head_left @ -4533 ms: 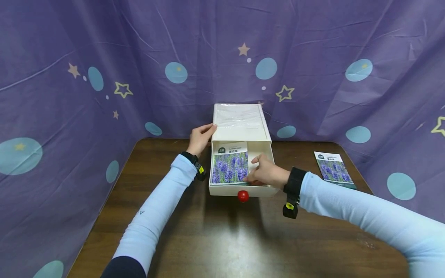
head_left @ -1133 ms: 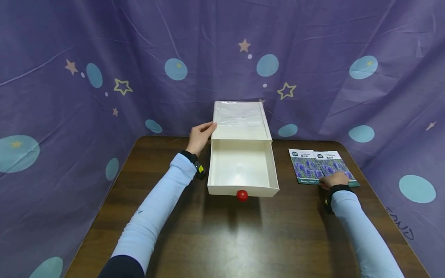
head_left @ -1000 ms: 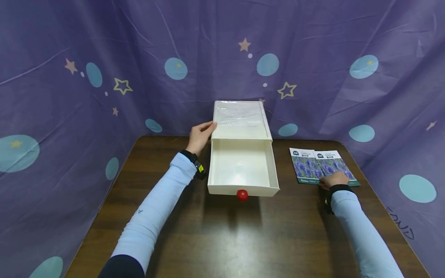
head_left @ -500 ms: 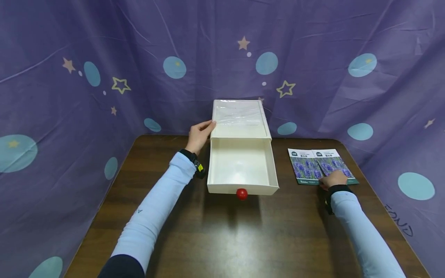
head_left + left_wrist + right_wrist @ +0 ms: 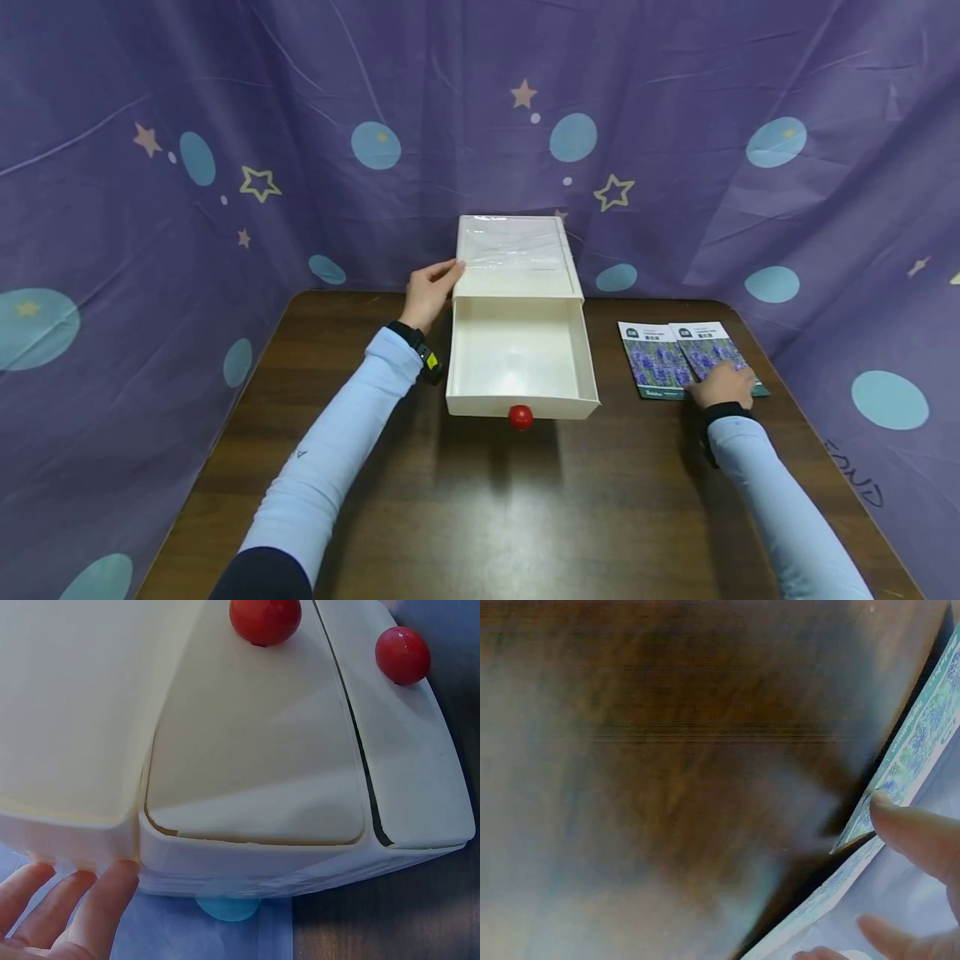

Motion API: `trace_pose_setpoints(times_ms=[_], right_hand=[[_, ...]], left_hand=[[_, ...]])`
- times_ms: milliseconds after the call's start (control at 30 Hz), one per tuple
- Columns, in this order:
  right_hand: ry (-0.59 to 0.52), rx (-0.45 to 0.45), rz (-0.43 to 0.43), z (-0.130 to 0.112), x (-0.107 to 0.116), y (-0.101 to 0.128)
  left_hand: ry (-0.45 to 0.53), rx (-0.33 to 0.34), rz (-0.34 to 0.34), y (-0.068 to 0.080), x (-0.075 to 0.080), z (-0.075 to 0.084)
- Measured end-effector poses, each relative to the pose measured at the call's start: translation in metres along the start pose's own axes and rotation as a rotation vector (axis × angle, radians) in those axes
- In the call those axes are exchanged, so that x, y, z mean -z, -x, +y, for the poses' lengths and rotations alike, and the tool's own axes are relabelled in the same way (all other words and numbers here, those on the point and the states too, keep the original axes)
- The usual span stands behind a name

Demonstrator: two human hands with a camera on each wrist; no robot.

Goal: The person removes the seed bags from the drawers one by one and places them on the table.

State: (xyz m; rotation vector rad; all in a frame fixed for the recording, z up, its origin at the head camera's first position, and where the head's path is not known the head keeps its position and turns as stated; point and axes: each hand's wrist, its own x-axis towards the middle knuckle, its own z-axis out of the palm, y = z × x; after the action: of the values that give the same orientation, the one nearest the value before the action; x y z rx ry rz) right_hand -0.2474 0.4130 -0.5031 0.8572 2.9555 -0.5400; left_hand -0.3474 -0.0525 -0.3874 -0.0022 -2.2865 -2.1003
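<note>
A white drawer cabinet [image 5: 517,282] has its top drawer [image 5: 522,354] pulled out, with bare white inside and a red ball knob [image 5: 521,417] in front. My left hand [image 5: 429,293] rests its fingertips against the cabinet's left side; in the left wrist view the fingers [image 5: 101,907] are extended. Two flat packets printed with purple flowers lie side by side on the right: the left packet [image 5: 655,365] and the right packet [image 5: 701,350]. My right hand [image 5: 723,387] is over their near edges. In the right wrist view its thumb [image 5: 911,829] touches a packet corner and its fingers are spread.
The brown wooden table [image 5: 510,508] carries everything. Behind and beside it hangs a purple curtain [image 5: 465,125] with stars and ovals. Two lower drawers with red knobs show shut in the left wrist view, among them the middle drawer [image 5: 255,750].
A packet has gone from the drawer to the table, left of the other packet, and my right hand moved right. In the last half second its fingers spread slightly; my left hand stays put.
</note>
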Motion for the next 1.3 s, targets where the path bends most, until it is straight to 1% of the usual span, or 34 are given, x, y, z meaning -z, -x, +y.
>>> trace_pose_setpoints(times_ms=[67,133,233,433,600,867,1033,1200,1300], right_hand=[[-0.025,0.002,-0.024,0.0005,-0.0018,0.0004],[-0.038,-0.001,-0.071,0.0012,-0.0024,0.0007],[-0.036,-0.018,-0.109,0.0011,-0.0029,0.0020],[0.012,-0.032,-0.097,-0.0004,-0.0050,0.0010],[0.019,-0.044,-0.102,-0.0017,-0.0053,0.0004],[0.076,-0.015,-0.086,-0.0012,-0.0060,0.0015],[0.085,-0.012,-0.073,-0.0026,-0.0051,0.0041],[0.092,-0.008,-0.081,-0.0038,-0.0038,0.0044],[0.093,0.015,-0.063,-0.0038,-0.0027,0.0040]], left_hand=[[-0.003,-0.001,0.000,-0.0001,0.0003,-0.0001],[-0.012,-0.002,-0.004,-0.0001,0.0007,-0.0002],[-0.016,-0.003,-0.010,-0.0003,0.0010,-0.0001],[-0.010,0.000,-0.007,-0.0003,0.0011,-0.0002],[-0.011,0.004,-0.005,-0.0003,0.0009,0.0002],[-0.008,-0.003,-0.006,0.0003,0.0010,0.0016],[-0.006,-0.008,-0.004,0.0004,0.0013,0.0017],[-0.002,-0.010,0.000,0.0009,0.0013,0.0016],[-0.003,-0.008,0.000,0.0015,0.0014,0.0012]])
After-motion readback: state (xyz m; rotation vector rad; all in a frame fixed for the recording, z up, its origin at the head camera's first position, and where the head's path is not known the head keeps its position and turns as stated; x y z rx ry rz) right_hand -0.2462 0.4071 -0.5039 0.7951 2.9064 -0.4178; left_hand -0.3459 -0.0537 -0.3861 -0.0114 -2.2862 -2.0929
